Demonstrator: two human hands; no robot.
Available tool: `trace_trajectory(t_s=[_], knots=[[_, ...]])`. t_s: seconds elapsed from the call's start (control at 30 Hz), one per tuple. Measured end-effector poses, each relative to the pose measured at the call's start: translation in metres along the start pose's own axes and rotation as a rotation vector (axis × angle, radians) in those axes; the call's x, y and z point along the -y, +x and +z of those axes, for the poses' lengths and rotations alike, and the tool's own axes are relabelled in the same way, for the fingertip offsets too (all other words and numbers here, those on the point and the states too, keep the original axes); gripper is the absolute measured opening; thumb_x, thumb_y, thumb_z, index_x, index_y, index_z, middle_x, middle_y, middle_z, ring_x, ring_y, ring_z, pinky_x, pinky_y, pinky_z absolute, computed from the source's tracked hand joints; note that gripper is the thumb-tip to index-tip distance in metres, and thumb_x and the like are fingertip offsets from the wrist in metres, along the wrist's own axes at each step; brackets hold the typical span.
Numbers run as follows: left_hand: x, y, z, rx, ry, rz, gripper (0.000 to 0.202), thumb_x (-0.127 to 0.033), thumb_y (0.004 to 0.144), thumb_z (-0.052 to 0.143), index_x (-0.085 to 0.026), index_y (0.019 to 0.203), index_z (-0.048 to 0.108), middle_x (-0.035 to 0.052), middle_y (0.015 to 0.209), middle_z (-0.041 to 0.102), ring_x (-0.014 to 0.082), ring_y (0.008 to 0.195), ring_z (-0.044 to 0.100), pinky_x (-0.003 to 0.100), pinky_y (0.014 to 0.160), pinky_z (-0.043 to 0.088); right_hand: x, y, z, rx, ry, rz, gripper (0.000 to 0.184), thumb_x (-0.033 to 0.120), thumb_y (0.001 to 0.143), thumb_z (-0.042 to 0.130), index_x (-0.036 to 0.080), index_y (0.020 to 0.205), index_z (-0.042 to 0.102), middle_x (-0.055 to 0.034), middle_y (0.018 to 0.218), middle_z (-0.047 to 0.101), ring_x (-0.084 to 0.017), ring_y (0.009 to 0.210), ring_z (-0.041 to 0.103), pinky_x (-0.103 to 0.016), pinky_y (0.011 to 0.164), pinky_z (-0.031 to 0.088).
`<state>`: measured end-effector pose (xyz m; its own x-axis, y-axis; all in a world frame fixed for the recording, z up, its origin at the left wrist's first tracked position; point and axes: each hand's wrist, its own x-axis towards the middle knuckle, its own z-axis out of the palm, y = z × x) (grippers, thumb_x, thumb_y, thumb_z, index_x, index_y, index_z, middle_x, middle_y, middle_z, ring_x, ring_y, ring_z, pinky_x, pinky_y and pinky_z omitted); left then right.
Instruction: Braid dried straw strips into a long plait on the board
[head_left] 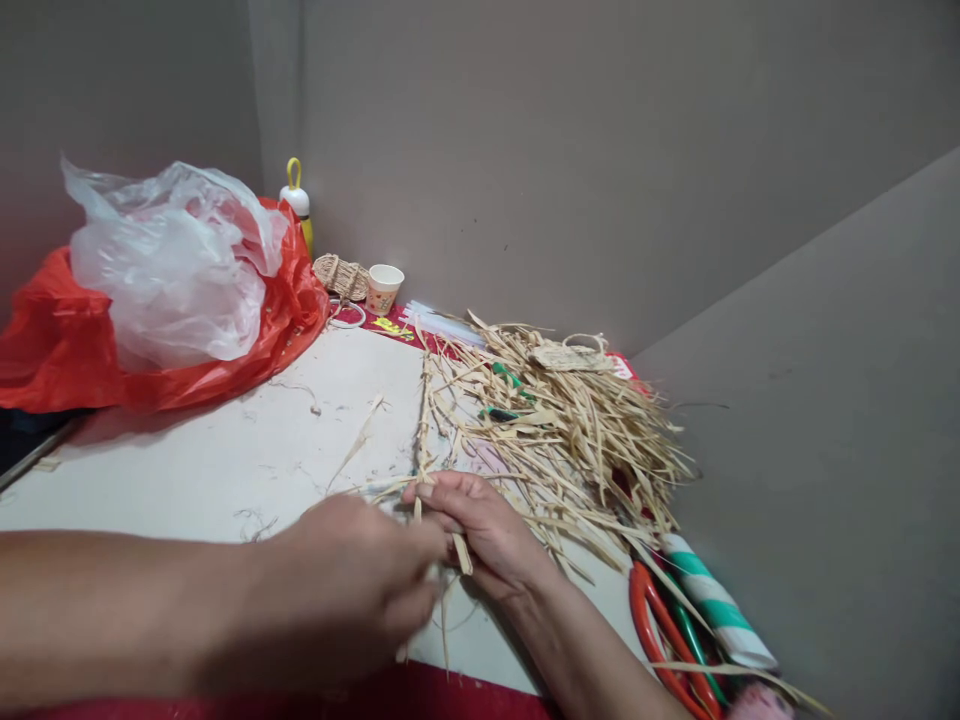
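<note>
Straw strip [424,420] | near end pinched by fingers [442,492] | left hand [352,575], right hand [487,530]

A single view comes from a camera on the person's head. It looks forward and down across the bench [247,460], toward the corner where the back wall [600,150] meets another at the left. The hands are very near, low in the frame. The left hand [352,570] comes in from the left edge, and the right hand [484,530] from the bottom edge. The straw [570,430] lies at middle distance and the bags [165,280] farther off at the left. A side panel [825,420] fills the right.
</note>
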<state>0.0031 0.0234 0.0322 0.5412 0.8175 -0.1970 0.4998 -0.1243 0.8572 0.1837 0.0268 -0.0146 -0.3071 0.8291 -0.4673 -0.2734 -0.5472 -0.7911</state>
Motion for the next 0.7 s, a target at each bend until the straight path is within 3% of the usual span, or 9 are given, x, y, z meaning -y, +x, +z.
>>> trace_trajectory(t_s=[0.03,0.1,0.13,0.23,0.3,0.43,0.7], knots=[[0.0,0.008,-0.005,-0.003,-0.009,0.041,0.011,-0.031,0.067,0.056,-0.023,0.061,0.052,-0.0021,0.055,0.051,0.0121,0.051,0.043,0.025,0.054,0.035,0.0,0.0,0.0,0.005,0.004,-0.007,0.024,0.032,0.069,0.071,0.011,0.067,0.06,0.0118,0.039,0.025,-0.001,0.034,0.014,-0.018,0.035,0.009],[0.004,0.029,-0.013,-0.149,-0.094,0.102,0.008,-0.026,0.073,0.049,-0.021,0.077,0.053,-0.0018,0.065,0.054,0.0116,0.06,0.047,0.024,0.059,0.037,0.0,0.001,-0.001,0.021,0.001,-0.011,0.024,0.033,0.069,0.071,0.011,0.067,0.059,0.0119,0.039,0.025,-0.001,0.034,0.014,-0.018,0.035,0.009],[0.007,0.039,-0.013,-0.137,-0.166,0.078,0.013,-0.025,0.073,0.049,-0.019,0.083,0.053,-0.0014,0.069,0.056,0.0112,0.062,0.048,0.024,0.06,0.038,0.0,0.001,-0.001,0.031,-0.007,-0.006,0.024,0.033,0.07,0.07,0.011,0.068,0.06,0.0121,0.04,0.024,-0.001,0.034,0.013,-0.018,0.035,0.009],[0.019,0.06,-0.006,0.126,-0.484,-0.143,0.018,-0.024,0.07,0.048,-0.016,0.086,0.05,-0.0028,0.06,0.053,0.0105,0.055,0.047,0.023,0.057,0.038,0.001,0.001,-0.001,0.047,-0.043,-0.001,0.025,0.035,0.072,0.068,0.01,0.07,0.06,0.0124,0.04,0.023,-0.001,0.034,0.013,-0.019,0.035,0.009],[0.024,0.064,0.001,0.247,-0.553,-0.218,0.01,-0.021,0.068,0.043,-0.017,0.074,0.049,-0.005,0.051,0.047,0.0085,0.046,0.041,0.022,0.051,0.034,0.003,0.001,-0.001,0.06,-0.065,-0.001,0.027,0.036,0.073,0.067,0.011,0.068,0.06,0.0126,0.039,0.022,-0.001,0.034,0.012,-0.019,0.034,0.008],[0.03,0.064,0.007,0.237,-0.462,-0.086,0.013,-0.019,0.068,0.041,-0.016,0.057,0.048,-0.0057,0.049,0.042,0.0065,0.046,0.032,0.02,0.05,0.028,0.006,0.001,-0.002,0.063,-0.106,0.003,0.025,0.034,0.071,0.069,0.011,0.065,0.058,0.0122,0.039,0.023,-0.002,0.034,0.013,-0.02,0.035,0.007],[0.034,0.067,0.002,0.169,-0.33,-0.019,0.016,-0.024,0.071,0.044,-0.015,0.063,0.053,-0.0025,0.06,0.053,0.0093,0.057,0.042,0.022,0.058,0.033,0.006,0.003,-0.009,0.078,-0.242,0.007,0.024,0.034,0.075,0.064,0.011,0.071,0.062,0.0103,0.041,0.026,-0.004,0.039,0.014,-0.022,0.039,0.008]])
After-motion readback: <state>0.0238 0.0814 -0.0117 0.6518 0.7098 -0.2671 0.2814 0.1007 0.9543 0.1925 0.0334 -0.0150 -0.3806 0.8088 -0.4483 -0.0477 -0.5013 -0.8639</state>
